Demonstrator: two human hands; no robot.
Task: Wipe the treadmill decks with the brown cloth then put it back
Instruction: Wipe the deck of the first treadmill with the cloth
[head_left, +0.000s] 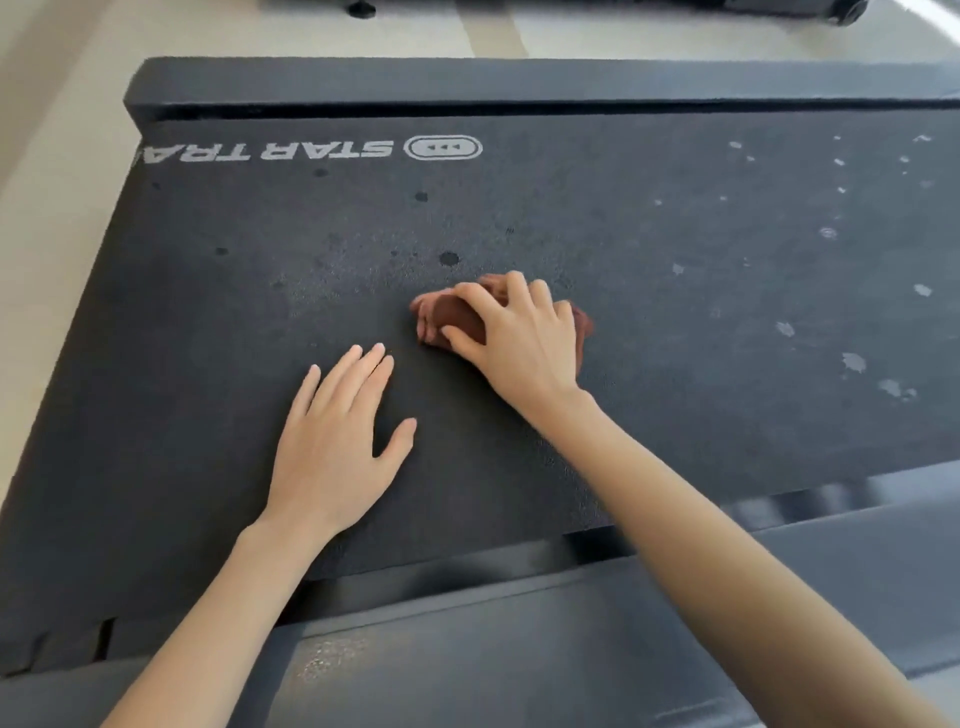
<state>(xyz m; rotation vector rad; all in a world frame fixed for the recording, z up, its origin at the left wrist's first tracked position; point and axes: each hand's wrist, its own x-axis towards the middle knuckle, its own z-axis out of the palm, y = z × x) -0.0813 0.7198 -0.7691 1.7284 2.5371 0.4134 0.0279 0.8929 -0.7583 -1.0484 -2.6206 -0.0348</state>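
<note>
1. We see a dark treadmill belt (675, 322) filling most of the frame, with white "STAR TRA…" lettering (265, 151) upside down at upper left.
2. The brown cloth (447, 314) lies bunched on the belt just above frame centre.
3. The right hand (524, 338) presses on the cloth, fingers curled over it and thumb against its near edge; the cloth shows on both sides of the hand.
4. The left hand (337, 436) lies flat on the belt at lower left of centre, palm down, fingers straight and slightly spread, holding nothing. It sits near the cloth, not touching it.
5. Pale specks (852, 361) dot the belt at right; dark spots (449, 258) sit above the cloth.
6. The near side rail (571, 639) crosses the lower frame.
</note>
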